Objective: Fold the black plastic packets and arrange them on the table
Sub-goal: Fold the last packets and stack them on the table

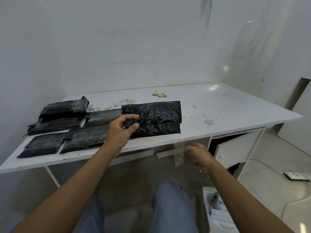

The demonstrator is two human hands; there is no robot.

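Black plastic packet (156,118) on table (227,105), left end between fingers (133,117) of left hand (120,130)

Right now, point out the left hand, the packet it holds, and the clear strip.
left hand (120,130), head view, back of hand.
packet (157,117), head view, glossy middle.
clear strip (179,154), head view, hanging middle.

A white cabinet door (235,148) stands ajar with darkness behind it. Just left of it hangs a clear plastic strip (178,155). On the pale tiled floor (269,182) lie a white box (218,216) and a small flat card (294,176).
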